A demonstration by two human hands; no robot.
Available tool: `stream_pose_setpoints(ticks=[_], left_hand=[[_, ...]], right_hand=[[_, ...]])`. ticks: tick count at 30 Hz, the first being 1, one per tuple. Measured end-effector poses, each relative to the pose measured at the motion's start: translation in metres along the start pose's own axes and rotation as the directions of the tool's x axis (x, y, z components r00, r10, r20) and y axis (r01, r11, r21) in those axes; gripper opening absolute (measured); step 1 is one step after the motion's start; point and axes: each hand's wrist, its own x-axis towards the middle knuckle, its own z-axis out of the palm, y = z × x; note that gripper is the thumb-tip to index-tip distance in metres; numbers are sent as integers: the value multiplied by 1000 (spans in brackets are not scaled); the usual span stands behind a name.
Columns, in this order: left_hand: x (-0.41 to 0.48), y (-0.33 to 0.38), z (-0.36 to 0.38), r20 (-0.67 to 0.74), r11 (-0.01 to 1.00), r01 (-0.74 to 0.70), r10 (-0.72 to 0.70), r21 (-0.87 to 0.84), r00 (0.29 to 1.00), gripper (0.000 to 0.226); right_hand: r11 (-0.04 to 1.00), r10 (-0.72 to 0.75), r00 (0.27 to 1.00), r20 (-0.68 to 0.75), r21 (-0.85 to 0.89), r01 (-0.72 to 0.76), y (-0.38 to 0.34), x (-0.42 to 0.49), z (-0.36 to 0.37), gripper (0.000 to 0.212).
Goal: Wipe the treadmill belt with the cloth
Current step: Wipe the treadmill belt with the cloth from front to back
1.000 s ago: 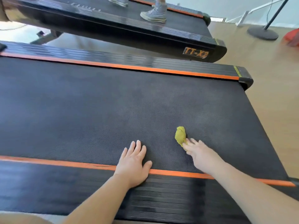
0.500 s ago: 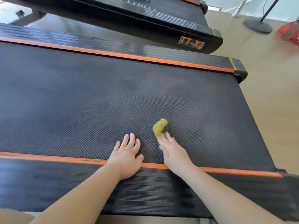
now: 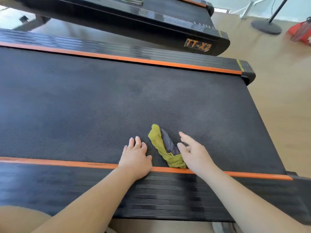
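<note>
The cloth (image 3: 159, 144) is lying loose on the belt (image 3: 117, 98) between the left hand (image 3: 136, 156) and right hand (image 3: 195, 154), both grips spread, so most wiping is looking undone.

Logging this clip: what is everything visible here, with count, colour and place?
treadmill belt: one, dark grey, centre
orange stripes: two, along the belt's near and far edges
cloth: one, yellow-green with a grey side, on the belt between the hands
second treadmill: one, black, behind, marked TT-X2
floor: light wood, right
stand base: one, black, round, top right
red object: one, right edge, too blurred to identify
left hand: flat on the belt's near edge
right hand: fingers spread, over the cloth's near end
</note>
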Motion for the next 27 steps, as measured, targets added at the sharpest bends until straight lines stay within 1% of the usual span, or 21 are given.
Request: stream_pose_setpoints(ticks=[1,2,4,6,7,8,9,11,12,13,16,17,18,20,22,23,25,27], left_hand=[[2,12,0,-52,1000,7,-9,-28,999,55],[4,25,1,-104,996,-18,8,-88,995,48],[5,48,6,-130,949,-64,25,-308,991,37],[2,59,13,-170,872,-63,-23,-485,985,30],[0,60,12,-211,843,-58,-66,-534,975,24],[0,59,11,-225,820,-39,-110,-571,968,20],[1,57,9,-199,794,-6,-145,-607,969,21],[0,56,4,-73,725,88,-188,-683,979,33],[-1,57,3,-23,703,135,-210,-698,977,37],[-2,59,3,-6,706,163,-230,-690,973,40],[-2,61,7,-26,745,190,-268,-639,963,41],[-2,61,7,-34,749,190,-272,-635,962,39],[-1,62,8,-36,743,185,-271,-643,962,35],[2,64,9,-29,694,163,-257,-701,966,23],[2,65,6,-16,589,136,-245,-796,969,17],[1,64,3,-8,514,122,-243,-849,970,16],[2,58,-5,34,322,111,-236,-940,971,17],[1,50,-17,77,129,104,-201,-986,976,15]], right_hand=[[998,61,998,-3,4,-61,1,1,-4,51],[993,112,994,20,28,-112,3,1,-4,51],[984,156,984,81,76,-162,1,4,0,45],[967,171,981,94,177,-186,0,4,9,31],[948,185,978,100,245,-205,-2,4,12,26],[923,209,970,120,304,-237,-3,5,13,20],[892,239,961,139,359,-274,-4,7,13,17],[845,280,945,167,425,-325,-2,11,11,13],[843,298,939,175,414,-344,0,14,11,14],[851,318,933,170,383,-359,1,16,10,19],[884,337,931,139,295,-364,3,17,10,36],[889,335,933,134,285,-360,3,17,11,35],[893,327,935,139,280,-353,4,17,11,28],[896,310,937,158,282,-344,5,16,11,20],[884,314,941,129,323,-339,3,15,10,18],[883,310,947,83,344,-319,2,16,8,18],[889,280,960,-25,383,-250,-2,18,4,17],[878,230,970,-79,447,-171,-10,20,0,17]])
